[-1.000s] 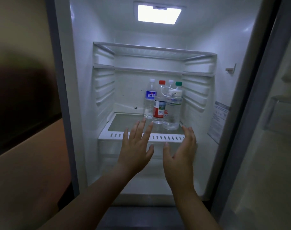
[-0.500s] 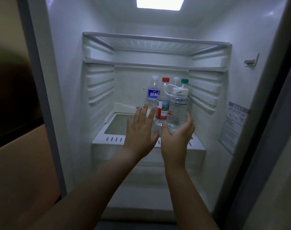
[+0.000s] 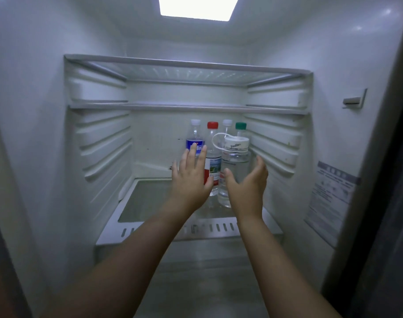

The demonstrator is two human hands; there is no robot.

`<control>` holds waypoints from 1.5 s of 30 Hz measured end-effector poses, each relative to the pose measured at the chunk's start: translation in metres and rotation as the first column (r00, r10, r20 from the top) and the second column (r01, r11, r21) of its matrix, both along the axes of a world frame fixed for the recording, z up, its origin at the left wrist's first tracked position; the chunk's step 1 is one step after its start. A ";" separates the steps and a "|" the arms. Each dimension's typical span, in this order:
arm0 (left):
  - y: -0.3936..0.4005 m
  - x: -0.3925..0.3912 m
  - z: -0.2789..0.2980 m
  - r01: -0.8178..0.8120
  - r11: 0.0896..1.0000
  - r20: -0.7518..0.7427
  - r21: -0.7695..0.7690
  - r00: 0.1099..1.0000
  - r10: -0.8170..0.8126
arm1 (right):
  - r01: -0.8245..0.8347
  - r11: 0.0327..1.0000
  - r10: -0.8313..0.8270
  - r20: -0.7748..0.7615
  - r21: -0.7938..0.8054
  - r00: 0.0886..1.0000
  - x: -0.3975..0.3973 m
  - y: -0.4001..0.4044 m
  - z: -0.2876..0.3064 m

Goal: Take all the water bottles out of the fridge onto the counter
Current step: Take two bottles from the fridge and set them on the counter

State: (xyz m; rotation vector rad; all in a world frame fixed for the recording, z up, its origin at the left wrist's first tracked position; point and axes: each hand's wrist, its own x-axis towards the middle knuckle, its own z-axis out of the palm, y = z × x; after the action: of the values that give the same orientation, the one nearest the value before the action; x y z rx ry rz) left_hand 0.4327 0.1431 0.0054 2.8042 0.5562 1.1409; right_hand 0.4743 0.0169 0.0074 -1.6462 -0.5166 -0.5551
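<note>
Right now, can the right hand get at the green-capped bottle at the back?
Probably not directly. The green-capped bottle stands behind the wide-lidded bottle, which the open right hand is closing on. That front bottle likely has to come out first.

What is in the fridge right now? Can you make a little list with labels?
place: open fridge, light on at the top
bottles: five, standing close together on the lower glass shelf
front bottle: wide clear bottle with white lid and loop
red-cap bottle: red and white label
blue-label bottle: white cap, at the left
back bottles: white-cap bottle and green-cap bottle
left hand: open, in front of the blue-label bottle
right hand: open, cupped by the wide clear bottle
upper shelves: no items seen
</note>
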 end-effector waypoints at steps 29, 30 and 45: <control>0.037 0.096 -0.019 0.303 0.895 0.203 -0.329 0.948 -0.246 | -0.014 0.997 0.014 -0.001 -0.072 1.000 0.073 0.038 -0.013; 0.037 0.096 -0.019 0.299 0.900 0.203 -0.319 0.949 -0.243 | -0.016 0.997 0.016 -0.009 -0.076 1.000 0.073 0.038 -0.013; 0.026 0.046 -0.022 0.346 0.874 0.301 -0.341 0.921 -0.247 | 0.001 0.999 -0.006 -0.119 -0.048 0.993 0.048 0.027 -0.004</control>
State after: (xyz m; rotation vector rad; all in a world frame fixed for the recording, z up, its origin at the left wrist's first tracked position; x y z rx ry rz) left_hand 0.4792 0.1694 -0.0170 2.2652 0.2722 1.1442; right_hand 0.5222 0.0439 0.0039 -1.7145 -0.4422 -0.4469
